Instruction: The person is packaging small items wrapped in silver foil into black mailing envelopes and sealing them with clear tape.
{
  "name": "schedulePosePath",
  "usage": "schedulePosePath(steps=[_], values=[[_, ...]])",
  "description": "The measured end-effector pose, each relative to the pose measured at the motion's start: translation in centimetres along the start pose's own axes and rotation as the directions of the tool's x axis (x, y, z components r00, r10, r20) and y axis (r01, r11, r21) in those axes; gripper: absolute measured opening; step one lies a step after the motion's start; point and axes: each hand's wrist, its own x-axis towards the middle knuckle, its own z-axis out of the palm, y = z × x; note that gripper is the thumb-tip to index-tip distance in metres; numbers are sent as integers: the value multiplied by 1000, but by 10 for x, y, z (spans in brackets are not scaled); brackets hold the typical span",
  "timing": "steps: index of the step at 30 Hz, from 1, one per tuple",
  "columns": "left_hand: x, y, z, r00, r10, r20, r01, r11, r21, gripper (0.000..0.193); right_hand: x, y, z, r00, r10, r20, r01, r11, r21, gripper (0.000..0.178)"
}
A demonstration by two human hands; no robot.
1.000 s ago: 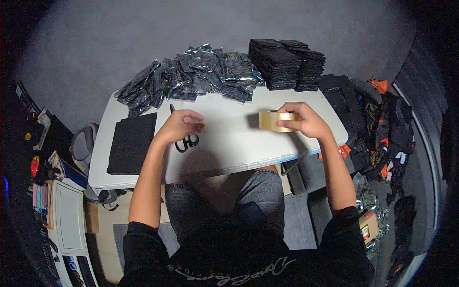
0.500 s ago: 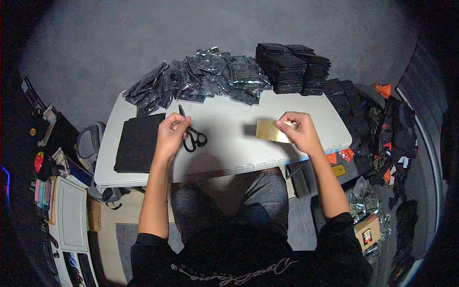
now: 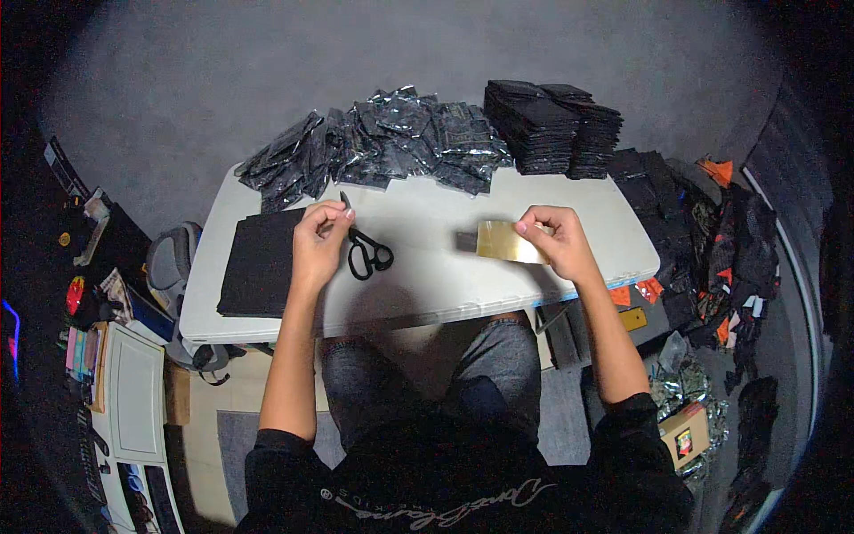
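My right hand [image 3: 555, 244] pinches the right end of a flat gold-coloured sheet [image 3: 503, 241] and holds it just above the white table [image 3: 427, 285], right of centre. My left hand [image 3: 318, 238] is curled with fingers closed near the middle left of the table, thumb and fingers pressed together; I cannot make out anything in it. Black-handled scissors [image 3: 366, 247] lie on the table right beside the left hand, blades pointing away from me.
A black flat mat [image 3: 258, 263] covers the table's left end. Several shiny silver-black pouches [image 3: 382, 142] are heaped along the far edge, with two stacks of black flat items [image 3: 551, 126] at the far right. Dark bags and clutter fill the floor on both sides.
The right hand has drawn the gold piece out so it now shows as a longer flat sheet. The left hand has shifted slightly left of the scissors.
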Motion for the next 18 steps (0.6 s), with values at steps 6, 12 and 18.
schedulePosePath(steps=[6, 12, 18], values=[[1, 4, 3, 985, -158, 73, 173, 913, -369, 20, 2, 8, 1, 1000, 14, -3, -14, 1000, -22, 36], [0, 10, 0, 977, -210, 28, 208, 930, -303, 18, 2, 5, 2, 1000, 13, 9, -13, 1000, -1, 36], [-1, 18, 0, 973, -230, -13, 223, 956, -188, 19, -1, 15, 4, 999, 48, 6, -48, 998, 35, 35]])
